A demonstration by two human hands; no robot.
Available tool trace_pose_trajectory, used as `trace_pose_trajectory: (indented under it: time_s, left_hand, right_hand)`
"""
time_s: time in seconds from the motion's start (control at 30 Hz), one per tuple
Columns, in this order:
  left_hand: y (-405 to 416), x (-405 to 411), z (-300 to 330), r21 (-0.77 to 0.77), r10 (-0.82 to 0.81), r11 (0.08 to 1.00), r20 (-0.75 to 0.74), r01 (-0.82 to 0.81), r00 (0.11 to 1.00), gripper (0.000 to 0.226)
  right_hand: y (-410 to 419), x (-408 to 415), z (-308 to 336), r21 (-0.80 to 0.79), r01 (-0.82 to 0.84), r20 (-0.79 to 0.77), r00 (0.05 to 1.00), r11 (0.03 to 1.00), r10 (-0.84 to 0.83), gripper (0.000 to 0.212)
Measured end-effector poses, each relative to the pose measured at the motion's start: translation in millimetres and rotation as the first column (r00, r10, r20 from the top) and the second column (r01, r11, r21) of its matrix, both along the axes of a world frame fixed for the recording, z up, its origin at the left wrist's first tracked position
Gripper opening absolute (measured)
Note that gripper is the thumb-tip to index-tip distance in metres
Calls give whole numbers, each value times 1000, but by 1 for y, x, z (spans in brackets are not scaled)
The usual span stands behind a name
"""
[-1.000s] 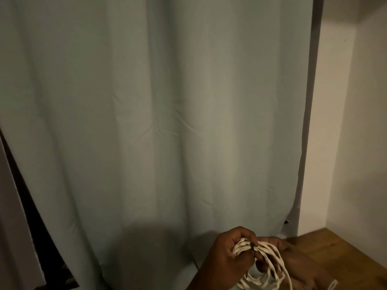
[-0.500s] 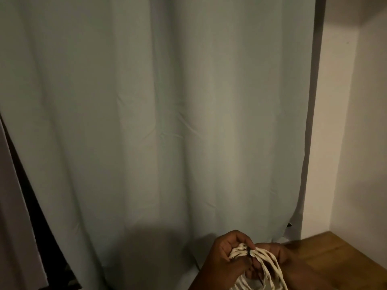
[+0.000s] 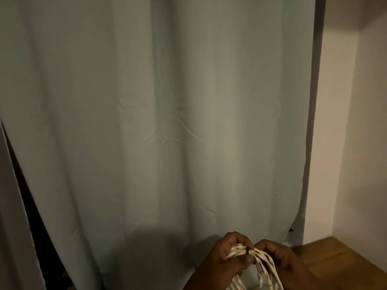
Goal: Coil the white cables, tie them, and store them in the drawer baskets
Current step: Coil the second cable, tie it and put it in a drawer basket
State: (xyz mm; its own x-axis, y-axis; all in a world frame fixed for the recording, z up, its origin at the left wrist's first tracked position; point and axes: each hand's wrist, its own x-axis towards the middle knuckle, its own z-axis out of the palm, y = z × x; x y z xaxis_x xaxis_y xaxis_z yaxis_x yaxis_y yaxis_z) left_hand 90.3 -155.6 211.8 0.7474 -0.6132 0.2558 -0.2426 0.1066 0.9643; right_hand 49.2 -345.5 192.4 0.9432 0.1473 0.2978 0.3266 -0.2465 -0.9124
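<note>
A bundle of coiled white cable sits at the bottom edge of the view, its loops hanging down out of frame. My left hand grips the top of the coil, fingers curled over the gathered strands. My right hand is just to the right, fingers curled round the loops from behind. The lower part of the coil is cut off by the frame. No drawer or basket is in view.
A pale grey-green curtain fills most of the view right in front of me. A dark gap opens at its lower left. A white wall corner and a wooden surface lie to the right.
The hands and coil have stayed low in the frame. My left fingers have shifted over the top of the bundle, and the view has tilted slightly.
</note>
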Motion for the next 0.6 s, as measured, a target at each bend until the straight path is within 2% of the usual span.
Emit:
trace_pose_trajectory:
  time_s: [0.07,0.1,0.13,0.23,0.37,0.47,0.53,0.6]
  left_hand:
    - [0,0,-3,-24,12,1000,-8,-13,1000,10]
    - [-1,1,-4,-28,22,999,-9,-23,1000,10]
    - [-1,1,-6,-39,20,999,-12,-21,1000,10]
    - [-3,-1,-12,-89,27,996,-21,-29,999,16]
    - [-8,4,-20,-78,78,993,-64,-83,995,21]
    - [-7,6,-22,-38,10,999,-78,-13,997,17]
    - [-6,6,-20,10,-23,1000,-73,23,997,8]
    - [-8,7,-21,34,-30,999,-67,32,997,9]
  right_hand:
    - [-7,7,5,18,9,79,997,1000,-10,50]
    - [-11,12,2,33,66,143,987,997,-70,49]
    - [-14,12,0,-19,52,175,983,998,-48,44]
    - [-13,10,-5,-47,124,317,943,991,-103,23]
    - [-6,10,5,-171,178,367,924,969,-105,18]
    - [-9,5,16,-281,220,368,924,934,-106,18]
    - [-11,3,22,-321,232,368,924,918,-105,24]
    - [-11,0,29,-337,219,346,933,916,-96,28]
